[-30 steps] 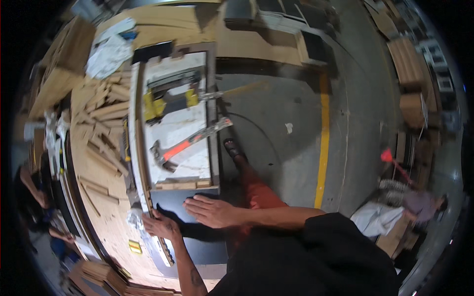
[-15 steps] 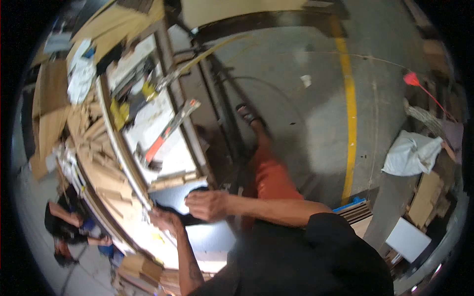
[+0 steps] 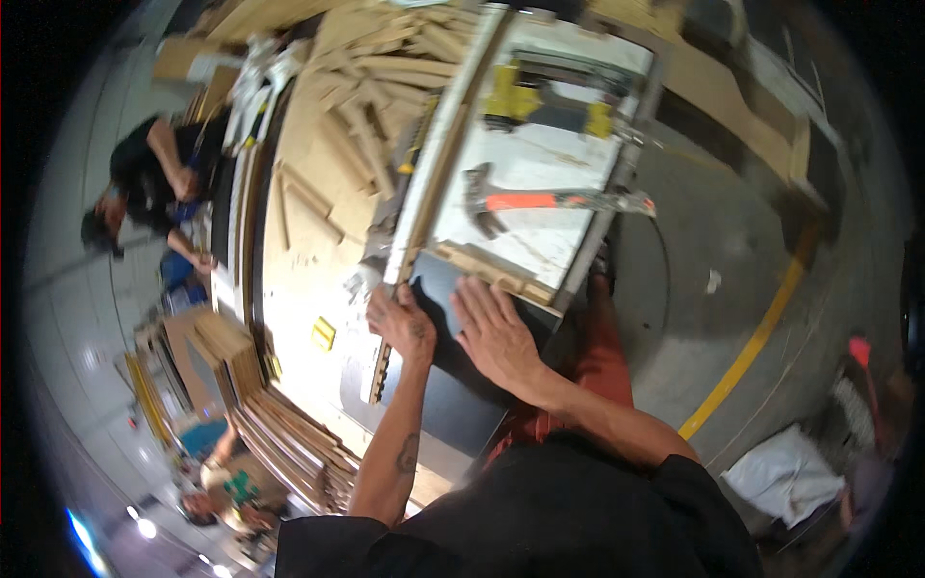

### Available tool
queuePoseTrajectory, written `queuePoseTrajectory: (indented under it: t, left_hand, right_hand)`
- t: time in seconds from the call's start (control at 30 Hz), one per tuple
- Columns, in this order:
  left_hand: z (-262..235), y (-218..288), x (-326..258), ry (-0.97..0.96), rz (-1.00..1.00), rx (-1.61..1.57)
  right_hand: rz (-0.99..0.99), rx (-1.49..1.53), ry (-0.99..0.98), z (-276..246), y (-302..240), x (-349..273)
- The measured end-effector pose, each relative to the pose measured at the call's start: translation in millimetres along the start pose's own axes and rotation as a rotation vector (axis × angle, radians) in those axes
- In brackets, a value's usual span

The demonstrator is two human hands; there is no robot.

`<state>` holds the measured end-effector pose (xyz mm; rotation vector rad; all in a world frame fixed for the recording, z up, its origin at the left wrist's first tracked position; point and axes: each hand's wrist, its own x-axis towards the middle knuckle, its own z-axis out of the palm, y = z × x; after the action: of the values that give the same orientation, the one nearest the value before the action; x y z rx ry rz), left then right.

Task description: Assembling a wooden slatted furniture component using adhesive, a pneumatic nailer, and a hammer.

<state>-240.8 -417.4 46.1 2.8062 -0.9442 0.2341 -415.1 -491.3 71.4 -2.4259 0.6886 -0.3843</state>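
Note:
A dark grey flat panel (image 3: 448,385) lies on the workbench below both my hands. My right hand (image 3: 499,337) rests flat on it with the fingers stretched out, close to a short wooden strip (image 3: 496,274) along the panel's far side. My left hand (image 3: 405,326) is closed at the panel's left edge, against a long pale strip (image 3: 445,164) with a notched edge. Its fingers curl there, and what they grip is hidden. Beyond the wooden strip, a claw hammer (image 3: 530,200) with an orange handle lies on a white surface.
Yellow-and-black tools (image 3: 549,101) lie beyond the hammer. Loose wood pieces (image 3: 352,144) cover the table to the left, with a small yellow object (image 3: 323,333) nearer. Two people work at the left, one in black (image 3: 154,173). Stacked boards (image 3: 289,438) stand lower left; a white sack (image 3: 785,477) is at right.
My view has turned, so the bench now sits nearer the middle. My right hand has flattened and spread its fingers on the panel. My left hand stays at the long strip.

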Motion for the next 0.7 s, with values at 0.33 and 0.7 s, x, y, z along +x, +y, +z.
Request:
queuePoseTrajectory:
  t: [0.33,0.7]
  left_hand:
    - [-76,-108,-167,0.175,-0.633,0.043]
    - [-61,-110,-154,0.288,-1.049,-0.556]
  right_hand:
    - [0.078,-0.2,-0.17,-9,-26,90]
    - [0.244,0.224,-0.098,41,28,130]
